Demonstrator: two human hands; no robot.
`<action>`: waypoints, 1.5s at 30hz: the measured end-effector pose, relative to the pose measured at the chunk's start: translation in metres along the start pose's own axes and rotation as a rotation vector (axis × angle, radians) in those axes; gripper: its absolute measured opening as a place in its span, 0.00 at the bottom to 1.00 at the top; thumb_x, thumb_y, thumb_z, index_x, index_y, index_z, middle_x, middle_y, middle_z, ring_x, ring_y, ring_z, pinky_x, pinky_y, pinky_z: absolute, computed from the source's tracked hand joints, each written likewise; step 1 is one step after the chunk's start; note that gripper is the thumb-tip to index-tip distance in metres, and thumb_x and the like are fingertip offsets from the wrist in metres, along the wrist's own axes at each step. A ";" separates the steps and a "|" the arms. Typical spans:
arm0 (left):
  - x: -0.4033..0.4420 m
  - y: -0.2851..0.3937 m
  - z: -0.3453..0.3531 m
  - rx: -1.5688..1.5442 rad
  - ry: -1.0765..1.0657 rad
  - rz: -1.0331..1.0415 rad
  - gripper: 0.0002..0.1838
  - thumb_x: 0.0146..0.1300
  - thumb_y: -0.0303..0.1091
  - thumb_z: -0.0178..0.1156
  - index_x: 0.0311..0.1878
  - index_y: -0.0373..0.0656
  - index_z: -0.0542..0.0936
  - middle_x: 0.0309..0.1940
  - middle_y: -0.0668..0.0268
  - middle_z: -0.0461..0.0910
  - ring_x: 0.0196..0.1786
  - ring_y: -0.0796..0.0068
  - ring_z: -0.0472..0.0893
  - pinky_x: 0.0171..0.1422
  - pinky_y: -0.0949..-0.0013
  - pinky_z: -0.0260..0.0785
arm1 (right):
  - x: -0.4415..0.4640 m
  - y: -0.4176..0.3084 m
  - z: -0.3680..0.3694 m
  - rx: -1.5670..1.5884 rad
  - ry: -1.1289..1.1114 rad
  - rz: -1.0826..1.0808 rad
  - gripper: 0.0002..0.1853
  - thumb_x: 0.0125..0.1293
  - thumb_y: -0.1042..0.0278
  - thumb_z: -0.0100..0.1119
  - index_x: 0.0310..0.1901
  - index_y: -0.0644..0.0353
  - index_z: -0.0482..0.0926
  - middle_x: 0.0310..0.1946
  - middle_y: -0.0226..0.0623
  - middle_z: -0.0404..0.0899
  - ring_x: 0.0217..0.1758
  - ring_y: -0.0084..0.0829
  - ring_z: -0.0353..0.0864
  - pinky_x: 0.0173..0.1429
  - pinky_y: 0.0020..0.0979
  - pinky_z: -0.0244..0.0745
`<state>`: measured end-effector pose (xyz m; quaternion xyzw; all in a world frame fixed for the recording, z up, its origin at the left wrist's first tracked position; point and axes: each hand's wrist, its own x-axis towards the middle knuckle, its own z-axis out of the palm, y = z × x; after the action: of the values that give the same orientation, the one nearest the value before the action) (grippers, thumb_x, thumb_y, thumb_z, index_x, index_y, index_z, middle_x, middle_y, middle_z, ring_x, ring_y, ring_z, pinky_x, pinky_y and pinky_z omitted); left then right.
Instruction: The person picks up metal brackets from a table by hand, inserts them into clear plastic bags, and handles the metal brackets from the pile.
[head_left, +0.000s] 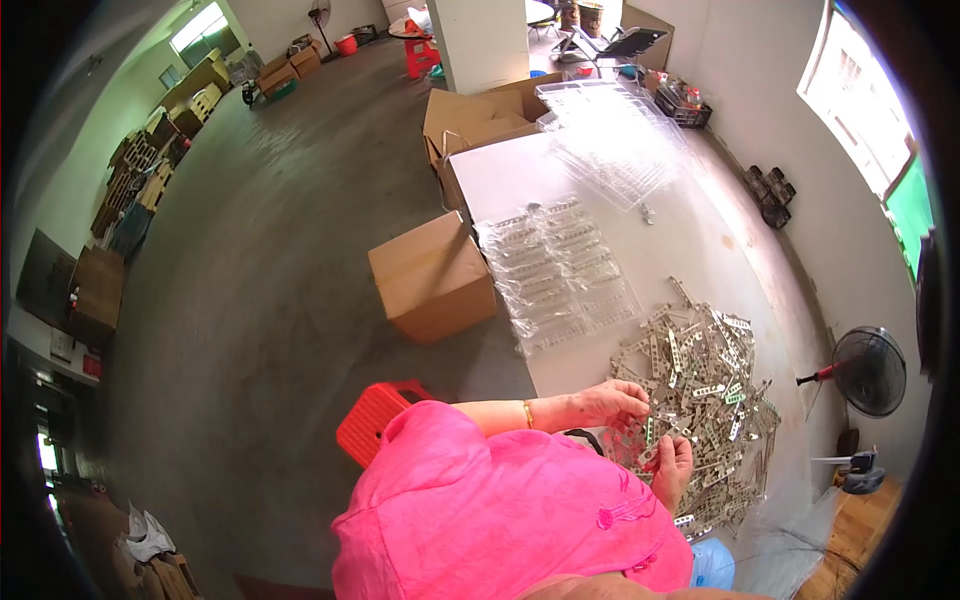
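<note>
Bright pink top (480, 490) with a deeper pink flower motif (605, 518), right by the white table (665, 250); red stool (372, 428) and plain brown box (430, 278) near it, silvery strips (690, 400), some green, on it

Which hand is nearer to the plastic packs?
Left: the left hand is between the packs and the right hand, which is farther off, by the metal strips.
</note>
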<state>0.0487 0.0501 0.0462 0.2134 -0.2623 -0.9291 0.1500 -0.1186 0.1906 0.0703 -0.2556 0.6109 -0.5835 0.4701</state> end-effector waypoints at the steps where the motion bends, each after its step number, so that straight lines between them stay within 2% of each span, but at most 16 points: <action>1: -0.005 0.008 -0.004 -0.021 0.017 0.013 0.07 0.65 0.33 0.65 0.43 0.46 0.77 0.33 0.70 0.81 0.34 0.76 0.81 0.38 0.68 0.76 | 0.002 -0.004 0.010 -0.004 -0.006 -0.001 0.08 0.73 0.66 0.57 0.36 0.57 0.71 0.24 0.25 0.71 0.21 0.15 0.67 0.25 0.20 0.65; 8: -0.009 0.039 -0.037 -0.031 -0.006 0.037 0.07 0.65 0.32 0.65 0.44 0.46 0.77 0.32 0.68 0.81 0.33 0.73 0.82 0.38 0.65 0.76 | 0.016 -0.004 0.042 -0.026 0.017 -0.015 0.07 0.73 0.68 0.56 0.36 0.57 0.72 0.25 0.25 0.72 0.22 0.14 0.67 0.26 0.19 0.63; 14: -0.003 0.074 -0.033 0.002 -0.071 0.033 0.06 0.66 0.31 0.64 0.42 0.44 0.77 0.33 0.66 0.81 0.34 0.71 0.82 0.39 0.63 0.77 | 0.009 -0.009 0.051 0.032 0.157 -0.044 0.08 0.73 0.67 0.56 0.35 0.56 0.71 0.23 0.26 0.72 0.20 0.15 0.67 0.25 0.20 0.64; 16: 0.003 0.082 -0.028 0.008 -0.102 -0.011 0.06 0.66 0.31 0.64 0.42 0.44 0.77 0.33 0.66 0.81 0.35 0.71 0.82 0.40 0.64 0.77 | 0.006 -0.008 0.046 0.081 0.166 -0.041 0.06 0.73 0.68 0.56 0.37 0.58 0.72 0.26 0.27 0.74 0.23 0.16 0.69 0.27 0.20 0.67; 21: 0.017 0.087 -0.006 0.059 -0.126 -0.060 0.06 0.67 0.32 0.64 0.41 0.45 0.77 0.34 0.68 0.81 0.37 0.75 0.81 0.42 0.68 0.75 | -0.009 -0.006 0.036 0.102 0.290 -0.044 0.06 0.72 0.68 0.57 0.37 0.57 0.71 0.26 0.27 0.74 0.22 0.16 0.69 0.27 0.21 0.67; 30: 0.037 0.058 0.023 -0.005 -0.217 -0.083 0.04 0.69 0.32 0.62 0.43 0.45 0.78 0.33 0.70 0.81 0.36 0.77 0.81 0.40 0.70 0.75 | -0.036 -0.011 0.008 0.071 0.387 -0.015 0.07 0.72 0.68 0.57 0.37 0.57 0.70 0.23 0.27 0.72 0.22 0.17 0.69 0.27 0.22 0.66; 32: 0.036 0.052 0.030 -0.039 -0.168 -0.093 0.04 0.68 0.30 0.62 0.43 0.46 0.79 0.33 0.70 0.81 0.35 0.78 0.81 0.41 0.70 0.77 | -0.042 -0.009 -0.001 0.059 0.371 -0.033 0.07 0.71 0.68 0.57 0.37 0.57 0.70 0.24 0.28 0.73 0.23 0.18 0.70 0.27 0.22 0.67; 36: 0.038 0.028 0.035 -0.185 -0.171 -0.095 0.03 0.69 0.28 0.60 0.44 0.45 0.79 0.38 0.65 0.83 0.41 0.69 0.84 0.45 0.67 0.79 | -0.052 -0.003 -0.023 0.071 0.380 -0.004 0.07 0.71 0.68 0.58 0.39 0.58 0.71 0.25 0.28 0.75 0.23 0.18 0.70 0.28 0.22 0.67; 45: 0.038 -0.025 0.056 -0.284 -0.135 -0.068 0.01 0.70 0.29 0.59 0.41 0.44 0.78 0.38 0.64 0.82 0.41 0.69 0.84 0.44 0.65 0.81 | -0.074 0.003 -0.068 0.062 0.292 0.037 0.07 0.72 0.65 0.58 0.39 0.58 0.72 0.26 0.27 0.75 0.24 0.17 0.71 0.29 0.22 0.67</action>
<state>-0.0154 0.0798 0.0634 0.1358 -0.1302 -0.9736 0.1294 -0.1454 0.2872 0.0797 -0.1419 0.6592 -0.6242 0.3946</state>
